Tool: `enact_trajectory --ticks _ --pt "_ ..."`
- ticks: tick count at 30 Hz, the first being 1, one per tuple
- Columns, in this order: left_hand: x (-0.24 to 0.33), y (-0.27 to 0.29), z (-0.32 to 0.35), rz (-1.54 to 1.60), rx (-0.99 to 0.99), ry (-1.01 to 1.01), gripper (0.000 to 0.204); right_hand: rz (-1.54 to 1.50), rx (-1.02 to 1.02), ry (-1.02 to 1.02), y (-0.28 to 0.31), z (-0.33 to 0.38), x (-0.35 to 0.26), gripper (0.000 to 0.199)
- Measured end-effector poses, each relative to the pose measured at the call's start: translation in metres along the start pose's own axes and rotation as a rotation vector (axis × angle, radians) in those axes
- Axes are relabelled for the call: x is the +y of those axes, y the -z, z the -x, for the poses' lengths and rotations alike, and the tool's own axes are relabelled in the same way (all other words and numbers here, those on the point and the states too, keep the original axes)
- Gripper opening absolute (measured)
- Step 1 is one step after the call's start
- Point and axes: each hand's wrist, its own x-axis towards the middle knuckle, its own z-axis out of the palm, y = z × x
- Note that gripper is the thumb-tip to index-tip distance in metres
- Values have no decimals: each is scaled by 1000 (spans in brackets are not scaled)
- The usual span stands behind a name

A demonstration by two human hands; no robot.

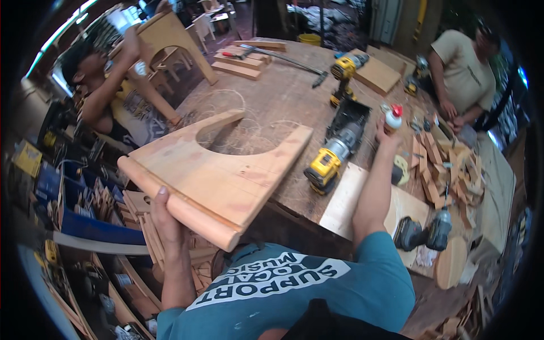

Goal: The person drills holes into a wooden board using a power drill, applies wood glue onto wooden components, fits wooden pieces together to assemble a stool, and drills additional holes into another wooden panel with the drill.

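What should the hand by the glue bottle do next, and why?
Probably close the right hand around the glue bottle and lift it. It only reaches the bottle now, while the left hand already holds the wooden panel tilted on the workbench.

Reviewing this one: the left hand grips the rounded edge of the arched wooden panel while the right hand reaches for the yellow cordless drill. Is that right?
Not quite. In the head view the right hand reaches the glue bottle with the red cap, not the yellow cordless drill, which lies untouched beside it. The left hand does grip the rounded edge of the arched wooden panel.
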Motion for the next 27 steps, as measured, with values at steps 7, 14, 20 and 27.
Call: enact_trajectory --ticks 7,14,20,27 --pt "-14 16 -1 184 -140 -59 65 550 -92 442 -28 196 40 58" --pt "7 5 -23 245 -529 -167 92 1227 -1471 971 -5 471 175 79" --pt "-16 63 -101 -60 -650 -558 79 1365 -1263 1044 9 474 256 71" --pt "-40 110 -291 442 -748 -317 86 1192 -1173 1144 35 468 261 40"
